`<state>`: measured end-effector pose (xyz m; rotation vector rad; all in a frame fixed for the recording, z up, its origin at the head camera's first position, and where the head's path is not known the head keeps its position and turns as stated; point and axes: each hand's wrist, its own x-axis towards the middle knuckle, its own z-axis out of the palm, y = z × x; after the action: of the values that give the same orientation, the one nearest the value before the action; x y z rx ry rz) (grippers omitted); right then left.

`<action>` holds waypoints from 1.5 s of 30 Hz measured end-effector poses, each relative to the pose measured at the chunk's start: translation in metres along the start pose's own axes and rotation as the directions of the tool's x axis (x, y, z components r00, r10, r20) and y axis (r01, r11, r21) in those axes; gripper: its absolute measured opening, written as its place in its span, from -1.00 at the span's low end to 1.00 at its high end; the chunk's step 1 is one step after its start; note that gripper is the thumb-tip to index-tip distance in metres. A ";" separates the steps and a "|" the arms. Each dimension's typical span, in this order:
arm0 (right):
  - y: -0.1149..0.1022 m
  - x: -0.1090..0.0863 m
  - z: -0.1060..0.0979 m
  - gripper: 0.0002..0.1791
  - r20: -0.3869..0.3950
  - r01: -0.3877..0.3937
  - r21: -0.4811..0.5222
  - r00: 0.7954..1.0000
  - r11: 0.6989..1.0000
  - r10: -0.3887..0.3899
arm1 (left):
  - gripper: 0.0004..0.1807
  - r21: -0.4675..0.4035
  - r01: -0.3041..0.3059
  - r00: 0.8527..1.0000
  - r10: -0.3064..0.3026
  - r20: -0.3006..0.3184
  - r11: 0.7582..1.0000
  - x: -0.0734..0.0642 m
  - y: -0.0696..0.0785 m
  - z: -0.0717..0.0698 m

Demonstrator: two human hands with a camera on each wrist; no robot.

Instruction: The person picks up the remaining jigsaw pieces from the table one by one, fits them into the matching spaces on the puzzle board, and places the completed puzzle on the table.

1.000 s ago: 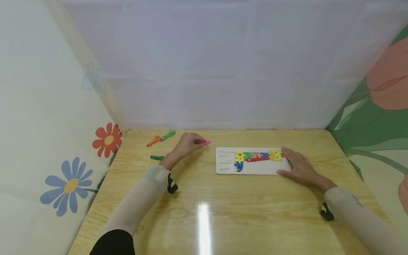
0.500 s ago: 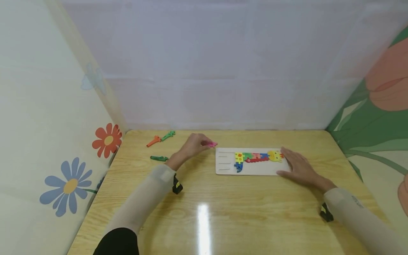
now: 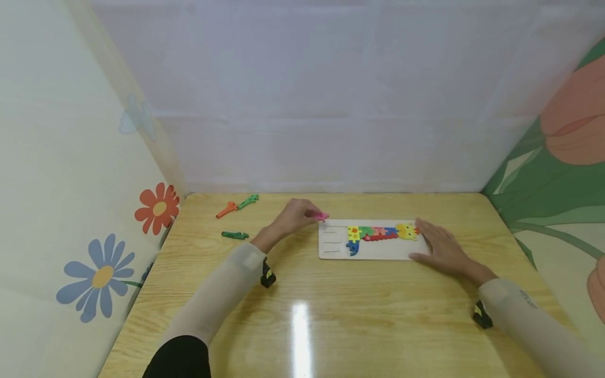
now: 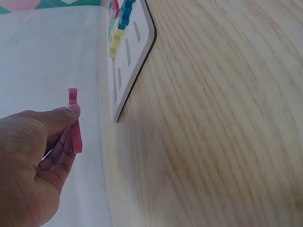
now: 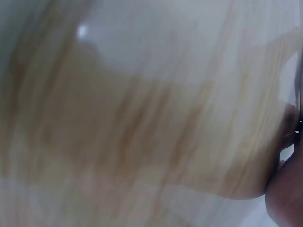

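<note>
In the head view my left hand (image 3: 292, 218) pinches a small pink puzzle piece (image 3: 322, 216) at the back left corner of a white puzzle board (image 3: 383, 252). The left wrist view shows the pink piece held on edge between thumb and fingers, apart from the board. Colourful interlocking pieces (image 3: 365, 232) lie on the board, with a yellow giraffe head (image 3: 406, 231) at the right. Thin slots mark the board's left end. My right hand (image 3: 441, 247) rests at the board's right end, fingers fairly straight; the right wrist view catches only part of it.
Left of the board, an orange piece (image 3: 227, 209) and a light green piece (image 3: 248, 201) lie near the back of the wooden table (image 3: 378, 315). A dark green piece (image 3: 235, 235) lies closer to my left forearm. A white wall covering (image 3: 331, 105) rises behind the table.
My left hand has moved right with the pink piece, from beside the board to its back left corner. My right hand has stayed in place.
</note>
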<state>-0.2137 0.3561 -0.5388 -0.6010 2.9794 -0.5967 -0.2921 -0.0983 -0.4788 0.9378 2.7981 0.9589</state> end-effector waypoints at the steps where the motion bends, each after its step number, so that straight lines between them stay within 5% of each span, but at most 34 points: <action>1: 0.000 0.000 0.000 0.17 0.001 0.001 0.001 1.000 1.000 -0.001 | -0.76 -0.001 0.000 1.000 0.000 0.001 1.000 0.001 0.000 0.001; 24: 0.000 0.002 0.001 0.19 0.014 -0.020 0.001 1.000 1.000 0.020 | -0.81 0.028 -0.056 0.997 0.054 0.059 0.998 0.015 0.017 0.025; 45: 0.002 0.001 0.001 0.20 0.019 -0.022 -0.001 1.000 1.000 0.022 | -0.77 0.030 -0.022 0.996 0.020 0.087 0.999 0.024 0.020 0.042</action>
<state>-0.2155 0.3573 -0.5405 -0.5700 2.9645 -0.5849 -0.2919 -0.0494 -0.4972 0.9895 2.7442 0.8575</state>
